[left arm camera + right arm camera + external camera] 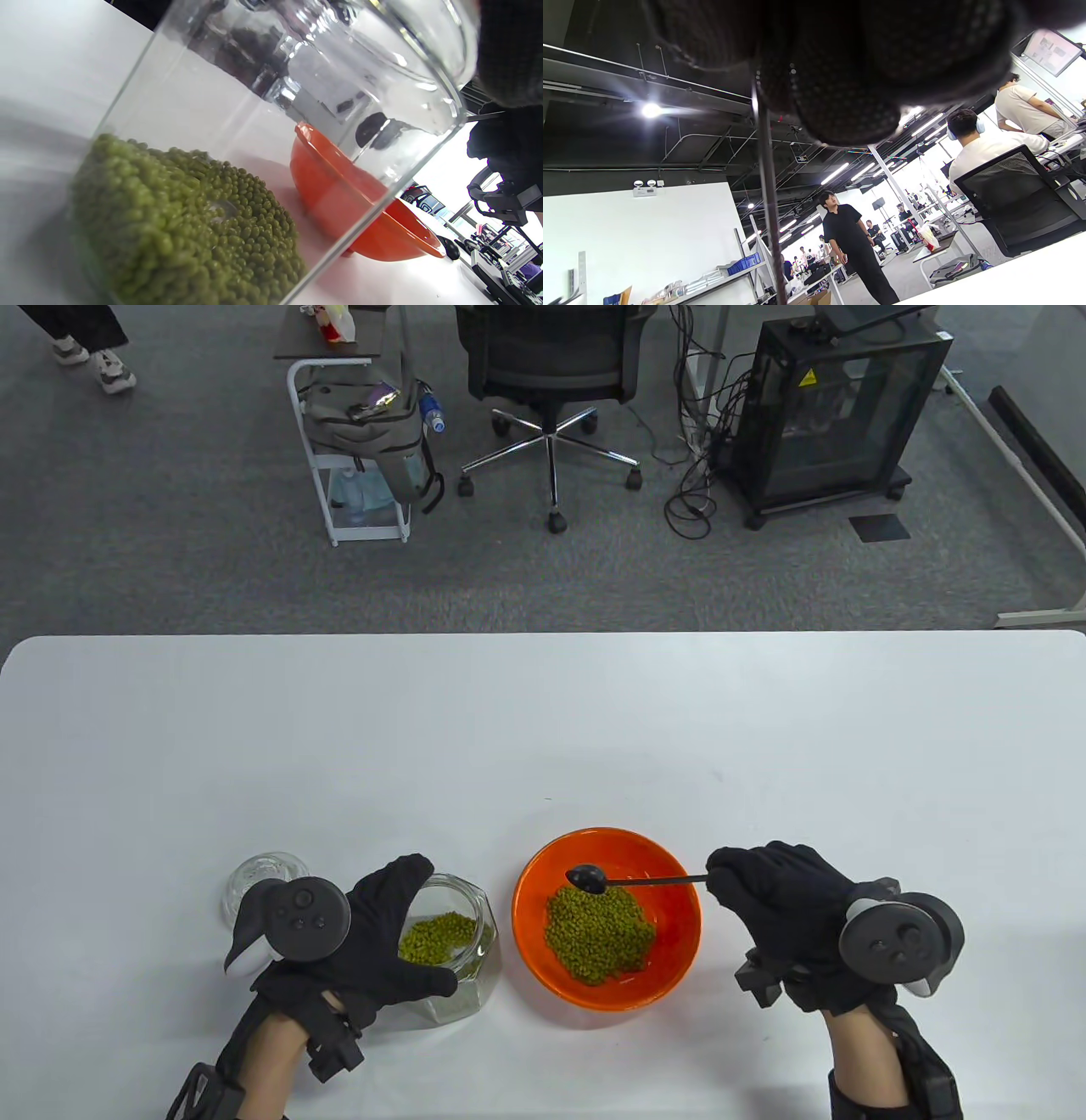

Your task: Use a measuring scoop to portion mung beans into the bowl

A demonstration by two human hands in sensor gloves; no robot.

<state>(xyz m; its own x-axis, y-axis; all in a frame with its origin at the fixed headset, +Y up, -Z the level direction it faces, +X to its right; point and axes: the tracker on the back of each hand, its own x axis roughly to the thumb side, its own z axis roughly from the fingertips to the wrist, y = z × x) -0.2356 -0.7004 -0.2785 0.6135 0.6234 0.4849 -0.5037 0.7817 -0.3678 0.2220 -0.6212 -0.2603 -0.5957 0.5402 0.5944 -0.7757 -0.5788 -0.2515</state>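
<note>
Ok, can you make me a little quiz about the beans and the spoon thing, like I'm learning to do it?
1. True or false: the left hand grips the glass jar.
2. Which hand holds the measuring scoop?
3. The scoop's head hangs over: A) the orange bowl, B) the jar, C) the bare table?

Key:
1. True. Mung beans lie in the jar.
2. The right hand, pinching the handle's end.
3. A. Beans are piled in the bowl already.
</note>
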